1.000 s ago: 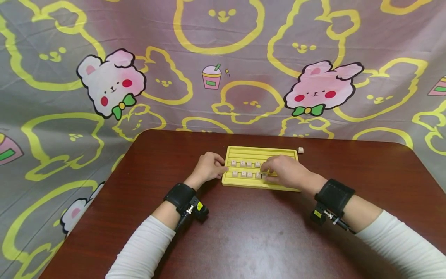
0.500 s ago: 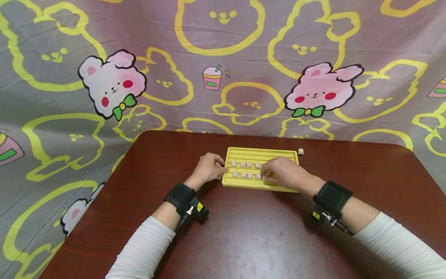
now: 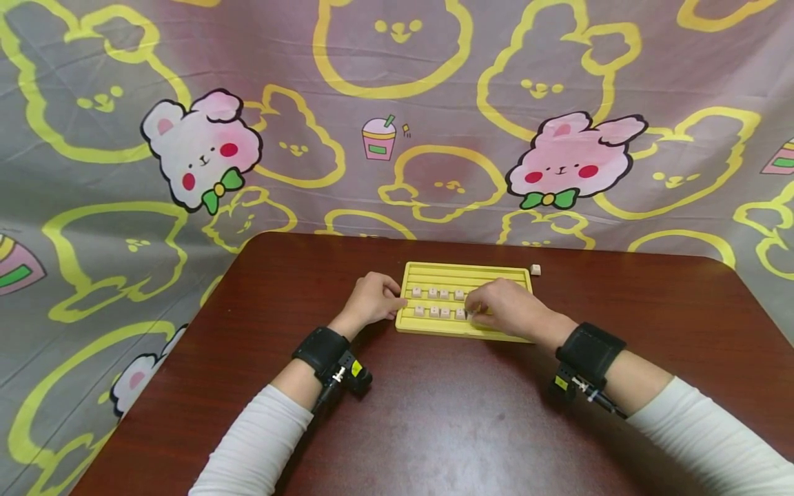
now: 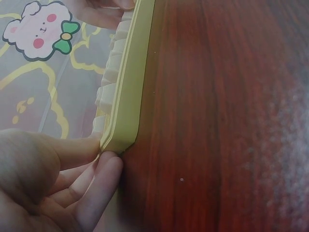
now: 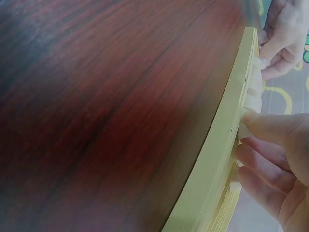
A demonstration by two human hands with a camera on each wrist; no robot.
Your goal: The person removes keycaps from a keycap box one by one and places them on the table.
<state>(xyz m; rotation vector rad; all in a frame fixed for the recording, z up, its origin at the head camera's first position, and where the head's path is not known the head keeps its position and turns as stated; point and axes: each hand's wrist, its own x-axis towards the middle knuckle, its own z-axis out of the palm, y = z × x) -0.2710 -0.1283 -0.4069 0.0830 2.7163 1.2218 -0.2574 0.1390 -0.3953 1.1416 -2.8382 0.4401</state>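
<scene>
A yellow ridged tray [image 3: 434,326] lies on the table, bearing two rows of small cream keycaps [image 3: 434,312]. My left hand [image 3: 369,297] grips its left edge; in the left wrist view the thumb [image 4: 79,151] lies on the rim and a finger presses the corner from outside. Over the right part of the tray, my right hand [image 3: 509,305] pinches a keycap [image 5: 244,130] at the right end of the front row. In the right wrist view another keycap [image 5: 235,186] sits by the lower fingers. This hand hides much of the tray's right side.
One loose keycap [image 3: 536,269] stands on the brown table [image 3: 434,413] just beyond the tray's far right corner. A cartoon-printed cloth [image 3: 446,103] hangs behind the table's far edge and along its left side.
My right wrist has shifted very slightly left, with its fingers staying at the same place in the front row. The left hand holds the tray's edge as before.
</scene>
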